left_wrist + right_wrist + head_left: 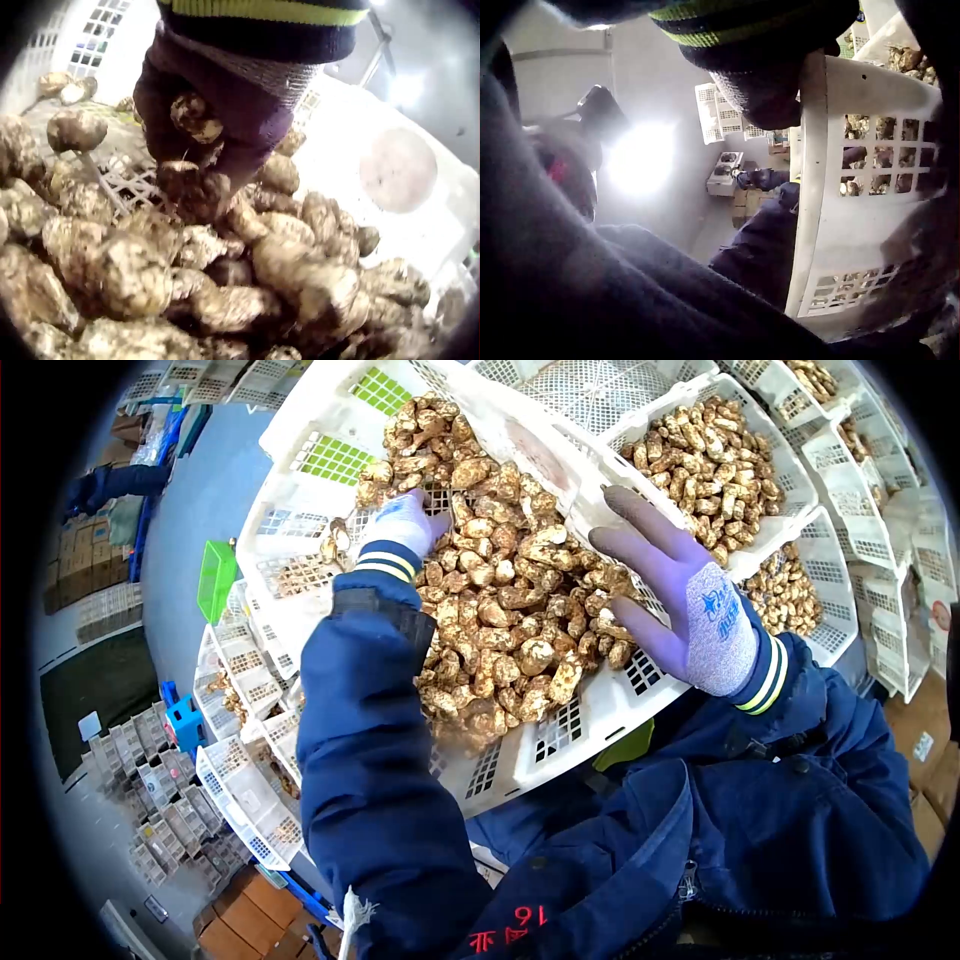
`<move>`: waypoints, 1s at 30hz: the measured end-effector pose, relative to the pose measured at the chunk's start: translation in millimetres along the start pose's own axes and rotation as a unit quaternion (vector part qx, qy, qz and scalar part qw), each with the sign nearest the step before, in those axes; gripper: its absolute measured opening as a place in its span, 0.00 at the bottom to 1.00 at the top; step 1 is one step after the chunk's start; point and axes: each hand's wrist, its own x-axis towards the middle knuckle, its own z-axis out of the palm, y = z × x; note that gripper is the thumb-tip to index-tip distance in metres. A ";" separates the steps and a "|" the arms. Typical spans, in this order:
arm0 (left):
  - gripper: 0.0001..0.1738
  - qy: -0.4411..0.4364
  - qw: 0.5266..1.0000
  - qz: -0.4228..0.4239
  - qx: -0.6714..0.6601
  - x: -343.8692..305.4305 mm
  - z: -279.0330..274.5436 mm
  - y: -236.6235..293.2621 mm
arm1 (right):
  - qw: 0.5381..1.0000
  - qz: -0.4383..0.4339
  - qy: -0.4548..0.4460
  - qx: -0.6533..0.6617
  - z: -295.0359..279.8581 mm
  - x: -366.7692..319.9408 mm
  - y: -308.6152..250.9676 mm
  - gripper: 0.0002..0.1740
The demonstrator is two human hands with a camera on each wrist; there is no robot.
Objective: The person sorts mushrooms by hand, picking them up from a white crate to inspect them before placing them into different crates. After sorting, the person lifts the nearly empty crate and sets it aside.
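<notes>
A white slatted plastic crate [516, 768] holds a heap of knobbly brown-and-cream pieces [495, 610] that look like mushrooms or tubers. My left hand [405, 525], in a purple glove, reaches down into the heap near the far left side. In the left wrist view its fingers [259, 139] curl round a few of the pieces [196, 118], beside a bare patch of the crate's mesh floor. My right hand [690, 595], gloved too, has its fingers spread at the crate's right side, over the rim and the edge of the heap. The right wrist view shows only part of this hand [761, 94] beside the crate wall.
Another crate of the same pieces [710, 475] stands beyond on the right, with more stacked crates [850, 490] at the far right. Lower crates [240, 790] stand on the left by a green basket [215, 580]. Cardboard boxes [250, 920] sit at lower left.
</notes>
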 end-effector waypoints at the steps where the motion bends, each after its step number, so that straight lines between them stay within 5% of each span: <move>1: 0.33 0.012 1.000 0.004 0.024 0.0 7.9 4.2 | 1.000 -0.001 0.000 -0.002 0.1 0.0 0.1 0.31; 4: 0.35 0.016 0.999 -0.015 0.032 -8.4 18.6 11.2 | 1.000 -0.004 0.000 -0.004 1.2 1.3 0.4 0.31; 8: 0.24 0.073 0.996 -0.005 -0.053 -9.6 17.3 -12.2 | 1.000 -0.004 0.005 -0.003 -1.4 0.3 -0.2 0.31; 10: 0.21 0.039 0.887 -0.065 -0.456 -13.4 1.5 -29.9 | 1.000 -0.003 0.004 0.003 -1.2 -1.0 -0.7 0.31; 12: 0.18 0.139 0.807 -0.027 -0.573 -16.1 -10.5 -40.8 | 1.000 -0.013 0.008 -0.001 0.7 -2.0 2.4 0.32; 13: 0.18 0.130 0.810 -0.011 -0.572 -8.0 -5.1 -53.3 | 1.000 -0.015 0.009 -0.002 0.6 -2.2 2.3 0.32; 14: 0.19 0.163 0.738 -0.008 -0.655 9.7 3.4 -63.9 | 1.000 -0.016 0.009 -0.002 0.6 -1.7 1.9 0.32; 16: 0.22 0.193 0.873 -0.069 -0.442 4.3 -12.1 -47.9 | 1.000 -0.007 0.002 -0.002 -0.3 -0.2 -0.1 0.32; 19: 0.22 0.200 0.957 -0.108 -0.182 16.2 -8.0 -17.5 | 1.000 -0.005 0.000 -0.007 0.3 1.3 -0.9 0.31; 22: 0.28 0.182 0.980 -0.069 -0.048 26.5 7.8 0.8 | 1.000 -0.008 0.012 -0.006 0.5 1.5 2.9 0.30; 26: 0.31 0.225 0.967 -0.085 -0.082 38.2 26.4 4.4 | 0.999 -0.020 0.033 -0.021 4.2 3.7 1.1 0.27; 30: 0.27 0.157 0.974 -0.133 -0.097 54.3 11.0 7.0 | 0.999 -0.026 0.039 -0.021 4.5 2.6 2.9 0.27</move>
